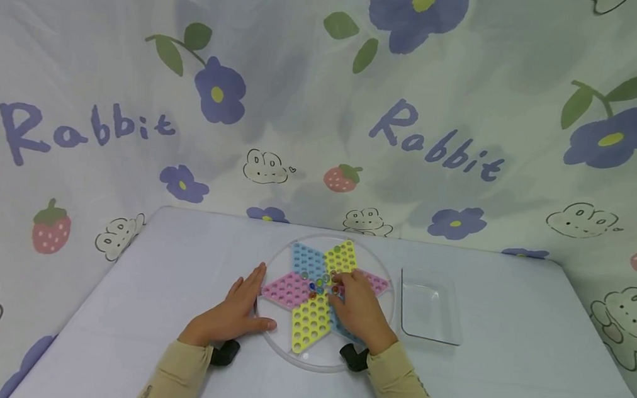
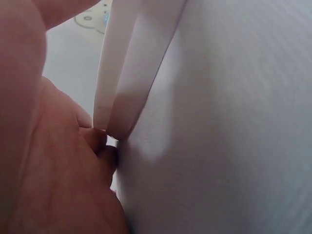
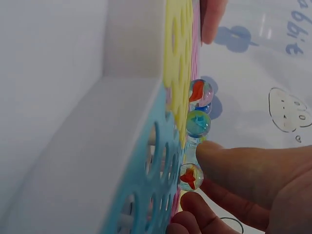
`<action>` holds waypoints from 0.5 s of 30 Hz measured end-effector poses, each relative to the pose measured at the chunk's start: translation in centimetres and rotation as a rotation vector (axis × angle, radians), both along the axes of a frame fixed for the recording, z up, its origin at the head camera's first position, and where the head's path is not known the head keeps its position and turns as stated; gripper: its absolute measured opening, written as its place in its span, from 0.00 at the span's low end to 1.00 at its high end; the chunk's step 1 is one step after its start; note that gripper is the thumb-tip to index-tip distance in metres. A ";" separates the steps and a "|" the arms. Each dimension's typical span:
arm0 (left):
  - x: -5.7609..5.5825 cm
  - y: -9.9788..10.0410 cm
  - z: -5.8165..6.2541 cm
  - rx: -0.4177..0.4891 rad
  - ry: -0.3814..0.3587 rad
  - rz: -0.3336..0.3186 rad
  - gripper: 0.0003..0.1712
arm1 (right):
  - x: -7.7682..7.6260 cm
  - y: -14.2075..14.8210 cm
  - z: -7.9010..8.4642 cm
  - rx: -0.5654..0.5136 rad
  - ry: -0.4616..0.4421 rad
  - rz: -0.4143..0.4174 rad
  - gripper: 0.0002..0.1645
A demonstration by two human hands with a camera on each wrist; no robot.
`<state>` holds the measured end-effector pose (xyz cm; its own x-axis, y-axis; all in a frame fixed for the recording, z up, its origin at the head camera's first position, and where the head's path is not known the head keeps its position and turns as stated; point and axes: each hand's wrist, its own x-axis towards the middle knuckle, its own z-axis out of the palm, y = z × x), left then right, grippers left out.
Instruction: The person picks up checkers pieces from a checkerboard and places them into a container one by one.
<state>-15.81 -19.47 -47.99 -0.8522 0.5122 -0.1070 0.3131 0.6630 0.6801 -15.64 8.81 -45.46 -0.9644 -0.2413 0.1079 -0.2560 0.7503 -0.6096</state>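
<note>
While backdrop [image 1: 304,106] reads "Rabbit" | left grip [image 1: 231,313] straight-fingered, touching board [image 1: 311,322] | right grip [image 1: 362,307] at marbles [image 3: 198,123], can't tell

One table [image 1: 510,342] is carrying one round board [image 1: 307,332], one clear tray [image 1: 428,306], at least six marbles [image 3: 198,124]; two hands [image 1: 231,313] [image 1: 363,305] are showing.

Left side: I am seeing the left forearm in its tan fabric sleeve [image 1: 184,364] slanting forward and inward. The bare left hand [image 1: 229,315] is showing its back upward; its fingers [image 1: 247,286] are pointing forward, nearly straight, while its thumb [image 1: 259,325] is spreading inward, well apart from them.

Right side: the right forearm in its matching tan sleeve [image 1: 407,387] is slanting forward and leftward. The bare right hand [image 1: 364,309] is bending its fingers [image 3: 201,213] toward its thumb [image 3: 239,163]; whether they are pinching, I cannot tell.
</note>
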 end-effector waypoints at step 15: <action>-0.2 0.0 -0.1 -0.017 -0.006 -0.005 0.68 | -0.3 0.2 -0.1 0.000 -0.039 -0.028 0.11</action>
